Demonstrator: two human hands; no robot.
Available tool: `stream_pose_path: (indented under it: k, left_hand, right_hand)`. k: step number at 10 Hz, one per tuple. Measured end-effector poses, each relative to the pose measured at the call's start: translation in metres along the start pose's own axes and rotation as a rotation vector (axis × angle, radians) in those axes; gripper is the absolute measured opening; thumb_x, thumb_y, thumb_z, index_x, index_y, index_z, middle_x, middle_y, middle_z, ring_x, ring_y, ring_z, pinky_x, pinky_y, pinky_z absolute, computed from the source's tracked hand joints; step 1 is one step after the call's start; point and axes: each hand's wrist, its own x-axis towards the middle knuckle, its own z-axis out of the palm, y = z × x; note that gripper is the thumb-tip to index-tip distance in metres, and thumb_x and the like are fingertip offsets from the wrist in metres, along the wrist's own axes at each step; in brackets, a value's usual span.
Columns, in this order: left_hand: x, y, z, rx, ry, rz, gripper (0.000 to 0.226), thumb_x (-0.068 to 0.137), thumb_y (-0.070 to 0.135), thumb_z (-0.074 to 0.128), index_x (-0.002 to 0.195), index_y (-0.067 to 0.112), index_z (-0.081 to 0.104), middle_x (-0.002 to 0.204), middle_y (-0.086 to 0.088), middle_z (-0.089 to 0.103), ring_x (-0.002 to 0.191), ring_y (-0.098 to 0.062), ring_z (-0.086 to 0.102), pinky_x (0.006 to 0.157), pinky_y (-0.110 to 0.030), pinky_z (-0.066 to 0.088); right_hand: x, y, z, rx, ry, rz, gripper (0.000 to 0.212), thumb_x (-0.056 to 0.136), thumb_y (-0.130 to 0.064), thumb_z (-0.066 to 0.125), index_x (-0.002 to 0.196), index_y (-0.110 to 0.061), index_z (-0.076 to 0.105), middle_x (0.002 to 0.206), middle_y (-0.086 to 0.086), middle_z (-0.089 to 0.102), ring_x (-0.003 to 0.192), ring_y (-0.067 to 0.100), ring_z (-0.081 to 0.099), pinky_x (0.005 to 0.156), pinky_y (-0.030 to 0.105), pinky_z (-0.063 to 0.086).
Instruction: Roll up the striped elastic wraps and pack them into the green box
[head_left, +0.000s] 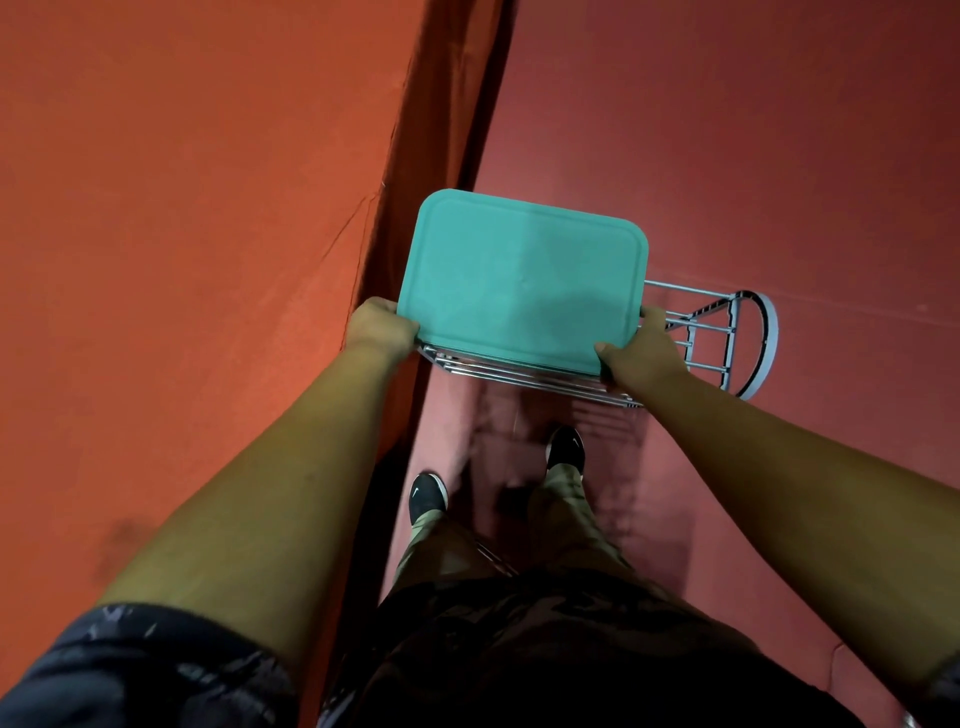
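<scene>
Holds the green box (524, 280) out in front, between both hands, lid on and flat teal top facing up. Grips its near left corner with the left hand (382, 330), knuckles up, fingers curled round the edge and tucked out of sight beneath. Clamps its near right corner with the right hand (641, 353), thumb laid on the lid's near edge, fingers wrapped down the right side. Keeps the two hands well apart, with the full width of the box between them, and both arms stretched forward.

Just under the box and the hands, a grey wire rack (711, 332): thin bars along the near edge below the lid, and more bars with a curved end loop reaching out past the right hand. Cannot tell whether the box rests on the rack or hangs just above it, nor whether the right fingers touch the bars.

Beyond the left hand and all along the left arm, a worktop (182, 234) covered in orange-red cloth, its edge falling away in a dark fold beside the box's left side. Beyond the right hand and beneath the rack, a dull red floor (753, 156).

Below the hands, toward the body: left shoe (427, 496) and right shoe (566, 448), both black with a white mark, right one set further forward, under camouflage trousers (447, 545). At the left upper arm, a dark patterned sleeve (130, 670).
</scene>
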Motion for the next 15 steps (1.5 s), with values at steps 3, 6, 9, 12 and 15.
stream_pose_path:
  k: [3,6,9,12,15]
  left_hand:
    - [-0.015,-0.002,0.006,0.187,0.088,0.114,0.03,0.098,0.012,0.07,0.128,0.009,0.066,0.123,-0.012,0.074,0.115,-0.032,0.069,0.096,-0.035,0.053]
    - [-0.04,0.012,0.04,-0.627,-0.181,-0.306,0.015,0.102,0.002,0.07,0.117,0.002,0.066,0.1,-0.013,0.074,0.08,-0.024,0.075,0.052,-0.028,0.062]
    - [-0.045,0.012,0.058,-0.627,-0.2,-0.379,0.009,0.104,0.0,0.067,0.112,-0.002,0.064,0.088,-0.017,0.07,0.067,-0.026,0.072,0.048,-0.032,0.062]
    - [-0.041,-0.004,0.051,-0.488,-0.155,-0.333,0.021,0.104,0.02,0.073,0.097,0.002,0.065,0.079,-0.011,0.07,0.062,-0.023,0.068,0.06,-0.04,0.067]
    - [-0.06,0.008,-0.02,-0.46,-0.273,-0.199,0.025,0.111,0.013,0.048,0.089,0.014,0.061,0.073,-0.002,0.062,0.056,-0.013,0.061,0.057,-0.028,0.053]
  right_hand:
    - [-0.011,0.007,0.007,0.055,0.039,0.043,0.063,0.095,-0.028,0.081,0.144,-0.009,0.046,0.138,0.017,0.065,0.121,0.037,0.066,0.104,0.046,0.054]
    - [-0.029,0.005,0.021,0.576,-0.065,0.315,0.049,0.098,-0.029,0.081,0.124,-0.001,0.05,0.111,0.018,0.064,0.051,0.014,0.073,0.048,0.029,0.06]
    - [-0.029,-0.001,0.034,0.836,-0.131,0.401,0.047,0.109,-0.008,0.062,0.148,0.01,0.044,0.124,0.024,0.061,0.109,0.04,0.073,0.09,0.044,0.061]
    - [-0.04,0.004,0.024,0.547,-0.151,0.4,0.034,0.108,-0.031,0.068,0.128,-0.005,0.058,0.085,0.011,0.061,0.065,0.023,0.062,0.055,0.035,0.053]
    - [-0.07,-0.062,0.019,0.094,-0.341,0.291,0.023,0.114,-0.031,0.049,0.104,-0.011,0.052,0.084,0.01,0.065,0.06,0.023,0.056,0.055,0.029,0.041]
